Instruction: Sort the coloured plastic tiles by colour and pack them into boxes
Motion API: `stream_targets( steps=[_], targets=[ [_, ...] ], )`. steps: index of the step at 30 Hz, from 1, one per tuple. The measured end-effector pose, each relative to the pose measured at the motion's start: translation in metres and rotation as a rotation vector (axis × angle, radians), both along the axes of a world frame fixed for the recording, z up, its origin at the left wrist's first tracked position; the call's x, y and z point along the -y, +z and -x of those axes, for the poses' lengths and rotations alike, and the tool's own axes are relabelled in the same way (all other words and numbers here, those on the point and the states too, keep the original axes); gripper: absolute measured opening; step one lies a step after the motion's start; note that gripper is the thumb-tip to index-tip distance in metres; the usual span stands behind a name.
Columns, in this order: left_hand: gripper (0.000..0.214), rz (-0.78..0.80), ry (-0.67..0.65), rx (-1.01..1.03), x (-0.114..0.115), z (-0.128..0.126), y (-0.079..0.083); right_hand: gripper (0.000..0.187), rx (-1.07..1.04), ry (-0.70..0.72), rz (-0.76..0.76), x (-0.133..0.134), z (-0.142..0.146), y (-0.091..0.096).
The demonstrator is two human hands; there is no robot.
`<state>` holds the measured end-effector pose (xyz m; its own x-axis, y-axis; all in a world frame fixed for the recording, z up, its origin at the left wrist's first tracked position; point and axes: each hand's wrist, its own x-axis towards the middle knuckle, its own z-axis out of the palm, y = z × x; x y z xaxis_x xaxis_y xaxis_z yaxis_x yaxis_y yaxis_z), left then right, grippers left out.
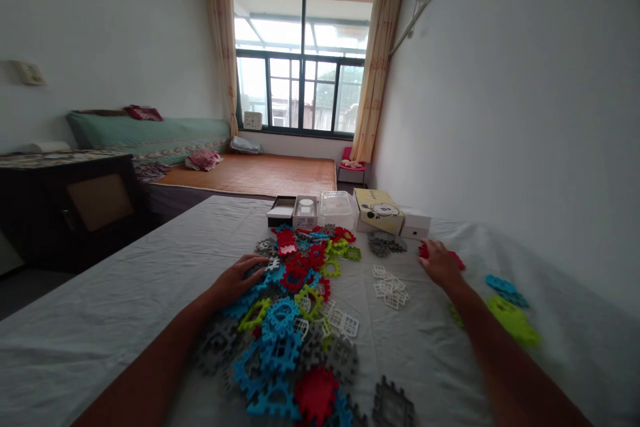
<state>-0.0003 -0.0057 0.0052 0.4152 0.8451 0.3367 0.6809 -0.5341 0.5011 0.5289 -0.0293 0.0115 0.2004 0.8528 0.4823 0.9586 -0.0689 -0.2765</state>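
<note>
A heap of toothed plastic building pieces [280, 320] in blue, red, green, grey and white lies across the middle. My left hand [245, 278] reaches over its left edge with fingers stretched out and apart. Its fingertips are beside a small white piece [273, 264]; whether they touch it I cannot tell. To the right, my right hand [441, 265] is on red toothed pieces [457, 259], with red showing between thumb and fingers. White lattice pieces [391, 287], grey pieces [386, 244], blue pieces [507, 290] and green pieces [514, 321] lie in separate groups around it.
Along the far edge of the cloth-covered table [200, 240] stand an open black box [282, 211], a white box [306, 211], a clear plastic container [337, 208] and a yellow box [379, 211]. A grey piece [393, 405] lies near the front. Behind is a bed [270, 172].
</note>
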Motion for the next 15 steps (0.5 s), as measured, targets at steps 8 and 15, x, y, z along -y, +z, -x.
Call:
stream_targets(
  steps=[8,15],
  targets=[
    [0.041,-0.001,0.012,0.01,-0.001,0.001,-0.003,0.037,-0.215,0.918,0.201,0.043,0.182,0.016],
    [0.041,0.008,0.006,0.016,-0.002,0.002,-0.006,0.058,-0.267,0.795,0.194,0.05,0.21,-0.011]
  ],
)
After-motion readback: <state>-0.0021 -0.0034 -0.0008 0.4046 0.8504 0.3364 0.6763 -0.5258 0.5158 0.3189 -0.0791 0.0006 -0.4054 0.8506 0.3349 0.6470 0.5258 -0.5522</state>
